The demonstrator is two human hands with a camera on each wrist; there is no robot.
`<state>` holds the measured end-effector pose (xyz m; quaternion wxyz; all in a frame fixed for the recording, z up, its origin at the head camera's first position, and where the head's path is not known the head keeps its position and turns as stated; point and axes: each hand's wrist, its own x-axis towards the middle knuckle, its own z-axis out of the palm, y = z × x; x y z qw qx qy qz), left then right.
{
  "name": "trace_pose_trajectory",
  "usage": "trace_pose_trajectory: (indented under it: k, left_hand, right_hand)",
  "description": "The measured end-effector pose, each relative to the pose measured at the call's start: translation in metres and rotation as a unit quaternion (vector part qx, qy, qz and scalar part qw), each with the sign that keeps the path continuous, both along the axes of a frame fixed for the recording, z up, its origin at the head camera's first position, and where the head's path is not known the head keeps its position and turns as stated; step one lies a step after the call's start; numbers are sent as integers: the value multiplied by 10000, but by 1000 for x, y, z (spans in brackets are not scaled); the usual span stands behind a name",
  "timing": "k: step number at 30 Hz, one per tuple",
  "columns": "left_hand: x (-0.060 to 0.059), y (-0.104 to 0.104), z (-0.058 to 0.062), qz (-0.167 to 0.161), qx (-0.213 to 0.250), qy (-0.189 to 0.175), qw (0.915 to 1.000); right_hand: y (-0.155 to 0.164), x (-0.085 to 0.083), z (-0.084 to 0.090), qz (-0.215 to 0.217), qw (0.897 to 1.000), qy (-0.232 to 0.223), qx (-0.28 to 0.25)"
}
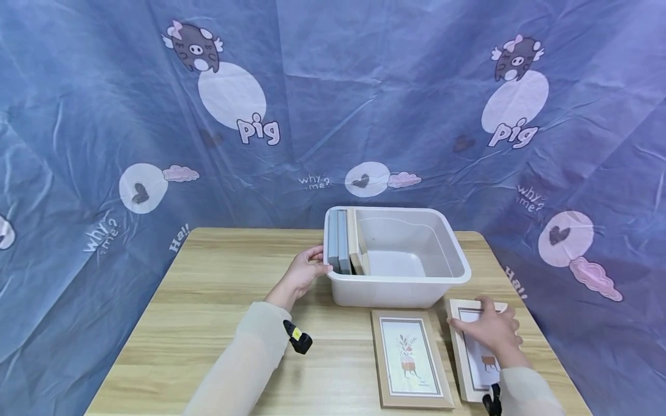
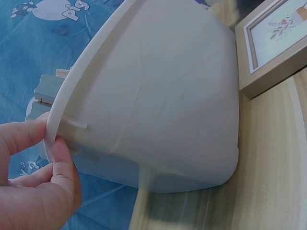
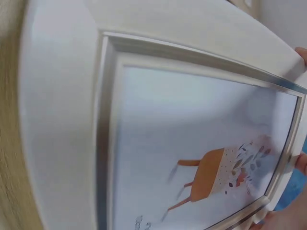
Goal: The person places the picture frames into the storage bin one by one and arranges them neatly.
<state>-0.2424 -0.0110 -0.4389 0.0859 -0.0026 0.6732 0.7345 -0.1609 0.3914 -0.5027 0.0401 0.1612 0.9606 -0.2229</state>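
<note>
The left hand (image 1: 304,271) pinches the tub's (image 1: 400,289) left rim; the right hand (image 1: 491,329), fingers curled, holds a picture frame (image 1: 468,346) before the tub.

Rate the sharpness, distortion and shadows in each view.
Head view: evenly lit, sharp; wide lens bows the backdrop and table; soft shadows only. Left wrist: bin fairly sharp but bulged by the lens, left hand soft, dim shadow under the bin. Right wrist: white frame close, blurred, curved; print hazy.
</note>
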Motion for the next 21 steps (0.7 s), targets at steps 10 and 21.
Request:
trace_pose_trajectory:
  k: [10, 21]
  left_hand:
    - [2, -1, 3, 45, -94, -27, 9999]
    - [2, -1, 1, -2, -25, -17, 10000]
  right_hand:
    - [11, 9, 22, -150, 9850, 1684, -347]
    - [18, 10, 65, -168, 9374, 3430, -578]
